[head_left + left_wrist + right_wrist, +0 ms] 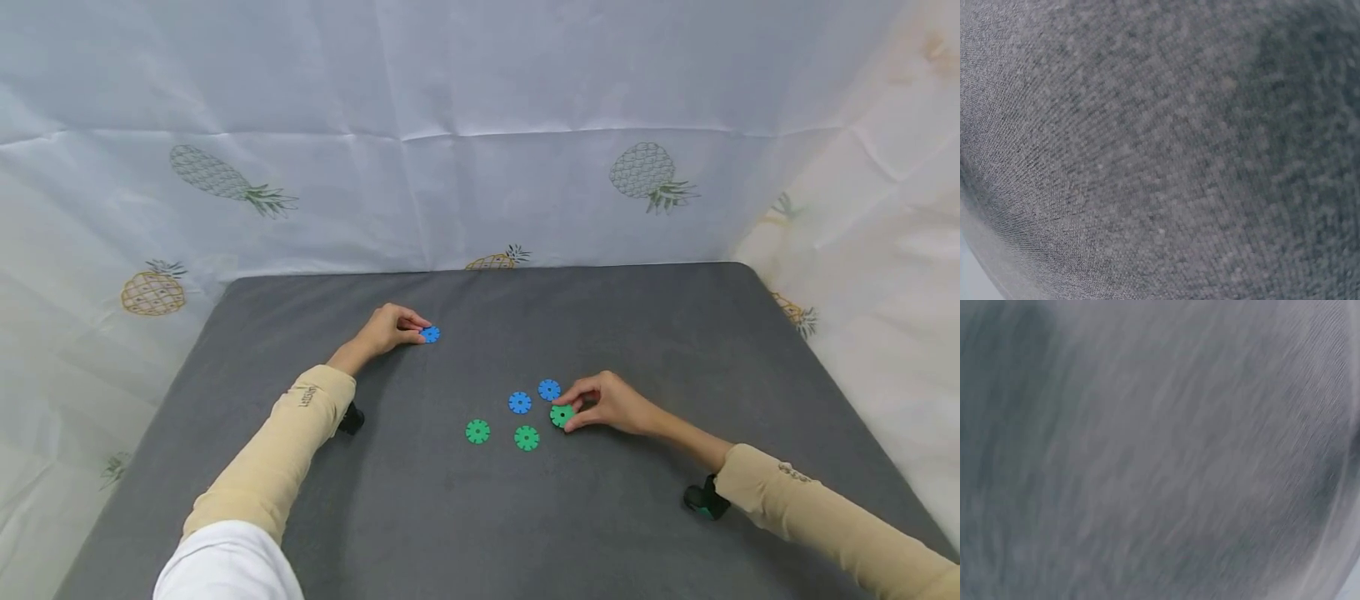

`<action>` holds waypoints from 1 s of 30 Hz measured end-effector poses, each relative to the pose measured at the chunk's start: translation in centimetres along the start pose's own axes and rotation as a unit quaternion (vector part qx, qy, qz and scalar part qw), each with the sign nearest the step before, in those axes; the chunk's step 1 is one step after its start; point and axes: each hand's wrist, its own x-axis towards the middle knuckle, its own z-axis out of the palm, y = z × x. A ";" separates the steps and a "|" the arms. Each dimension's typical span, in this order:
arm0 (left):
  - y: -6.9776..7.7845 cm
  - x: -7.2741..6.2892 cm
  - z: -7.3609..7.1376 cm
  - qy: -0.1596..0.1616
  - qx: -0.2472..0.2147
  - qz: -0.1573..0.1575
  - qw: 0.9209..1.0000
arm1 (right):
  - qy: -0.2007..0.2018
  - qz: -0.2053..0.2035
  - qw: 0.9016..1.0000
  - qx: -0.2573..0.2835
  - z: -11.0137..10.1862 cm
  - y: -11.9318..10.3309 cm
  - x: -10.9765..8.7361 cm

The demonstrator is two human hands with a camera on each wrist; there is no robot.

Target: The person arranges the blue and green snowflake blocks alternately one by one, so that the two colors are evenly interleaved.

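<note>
Blue discs (520, 402) and green discs (527, 438), solid colours. Bench (450, 517) plain dark grey. Backdrop cloth (525, 67) whitish, printed with pineapples (152, 294): some orange-yellow, some grey-outlined with green leaves. Sleeves (262, 458) beige with dark lettering, upper left sleeve (228, 562) white. Wrist devices (351, 418) black.

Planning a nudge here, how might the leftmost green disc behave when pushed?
Lying flat, the leftmost green disc would probably slide rather than tip. It's likely light, being smaller than the right hand. Its notched rim might catch on the gray cloth.

Blue notched disc (431, 334), green notched disc (561, 416), both pinched, well apart
</note>
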 end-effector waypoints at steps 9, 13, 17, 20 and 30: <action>0.1 -0.1 0.0 0.002 -0.001 -0.016 1.000 | 0.064 0.077 0.993 0.070 0.3 -1.1 0.8; 0.1 -0.1 0.1 0.003 0.004 -0.013 1.000 | 0.082 0.083 0.989 0.089 0.3 -0.8 1.2; 0.0 -0.1 0.2 0.006 0.009 -0.008 1.000 | 0.099 0.092 0.982 0.129 -0.1 -0.6 2.0; -0.1 -0.1 0.2 0.005 0.013 -0.003 1.000 | 0.106 0.090 0.979 0.150 -0.6 -0.2 2.7; 0.1 -0.2 0.1 0.007 0.015 0.006 1.000 | 0.132 0.091 0.971 0.178 -2.3 0.2 5.1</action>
